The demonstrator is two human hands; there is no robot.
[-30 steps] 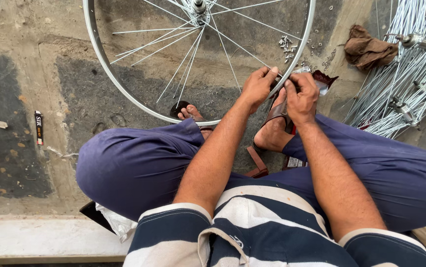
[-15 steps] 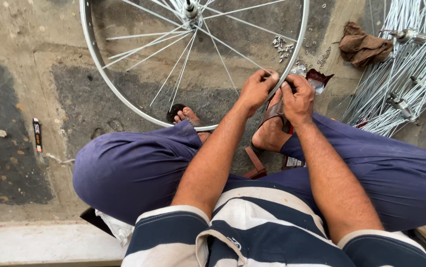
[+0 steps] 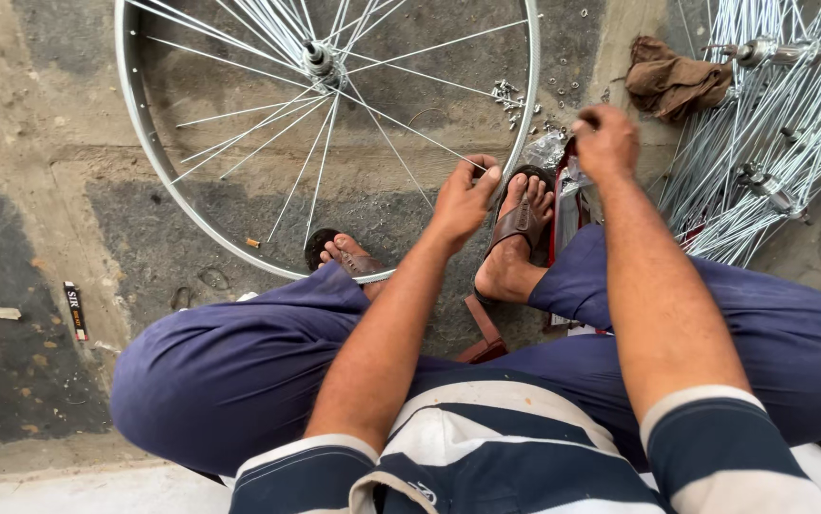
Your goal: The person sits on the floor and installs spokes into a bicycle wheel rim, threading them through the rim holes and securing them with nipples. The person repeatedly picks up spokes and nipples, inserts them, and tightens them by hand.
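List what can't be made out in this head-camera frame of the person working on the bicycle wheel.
- Right hand: fist turned away; whatever it pinches is hidden by its own fingers.
- Left hand: whether the fingertips hold a spoke at the wheel rim is too small to tell.
- Wheel: the top is cut off by the upper edge.
- Small metal parts on the floor: too small to identify.
- Bundle of spokes: cut off by the right edge.

Brown rag (image 3: 675, 84), loose spoke bundles (image 3: 772, 143), small black tube (image 3: 74, 310) on concrete.
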